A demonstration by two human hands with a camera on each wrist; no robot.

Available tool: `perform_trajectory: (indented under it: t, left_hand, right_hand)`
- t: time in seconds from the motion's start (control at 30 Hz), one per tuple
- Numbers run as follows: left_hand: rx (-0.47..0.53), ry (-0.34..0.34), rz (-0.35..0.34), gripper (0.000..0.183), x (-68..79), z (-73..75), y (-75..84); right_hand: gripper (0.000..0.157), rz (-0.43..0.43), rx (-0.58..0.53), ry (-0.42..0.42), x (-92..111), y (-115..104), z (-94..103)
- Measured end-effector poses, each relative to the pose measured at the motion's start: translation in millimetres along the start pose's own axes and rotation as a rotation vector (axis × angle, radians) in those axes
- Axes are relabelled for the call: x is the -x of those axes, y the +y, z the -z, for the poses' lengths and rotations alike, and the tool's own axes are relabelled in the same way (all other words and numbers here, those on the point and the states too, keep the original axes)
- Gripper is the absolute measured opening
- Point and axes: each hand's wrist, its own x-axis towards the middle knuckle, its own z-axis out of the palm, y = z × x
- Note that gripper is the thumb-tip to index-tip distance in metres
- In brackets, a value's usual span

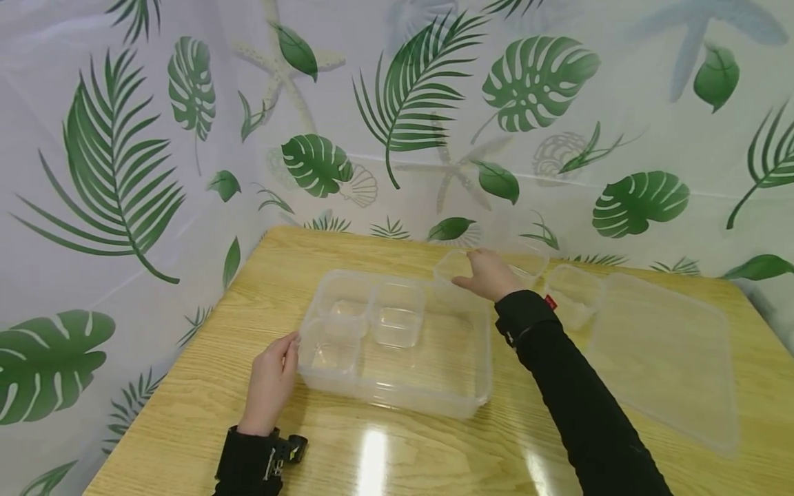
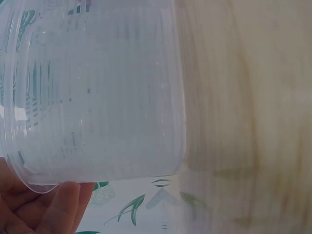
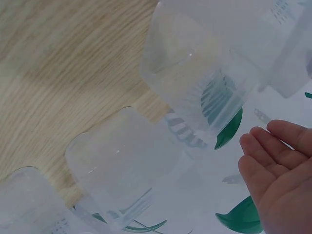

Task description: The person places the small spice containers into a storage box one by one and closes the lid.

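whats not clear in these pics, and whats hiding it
Tub by the right grip: in the head view the grip covers part of it, so any contact is unclear.
Left grip: cut off by the left and bottom edges of the left wrist view.
Bottom-left tub: cut off by those same edges in the right wrist view.
Red tag: any lettering is too small in the head view.

The box (image 1: pixel 422 398) is colourless, the backdrop (image 1: pixel 428 103) green-leaved.
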Motion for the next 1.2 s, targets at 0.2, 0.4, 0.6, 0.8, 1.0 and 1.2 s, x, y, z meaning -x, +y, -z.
perform_trajectory:
  t: [0.2,0.4,0.6,0.8,1.0,1.2]
  left_hand:
    - [-0.008,0.0,0.011,0.029,0.0,-0.1,1.4]
    - [0.01,-0.005,0.012,0.029,0.1,0.0,2.9]
    - [0.01,-0.002,0.015,0.029,-0.5,0.6,1.1]
    - [0.01,-0.004,0.013,0.029,-0.8,-1.1,-1.7]
    - [0.011,0.006,0.004,0.028,0.0,-2.2,-3.7]
    - [0.011,0.024,-0.015,0.028,-0.2,-1.3,-4.5]
  right_hand:
    - [0.069,-0.027,0.002,-0.032,-9,-2,-0.3]
    - [0.053,-0.039,0.005,-0.056,-15,-5,-1.4]
    - [0.047,-0.054,-0.045,-0.103,-18,-5,-2.0]
    - [0.049,-0.05,-0.038,-0.104,-19,0,-4.6]
    - [0.047,-0.04,0.018,-0.087,-18,4,-5.3]
    - [0.045,-0.06,0.013,-0.12,-19,7,-4.2]
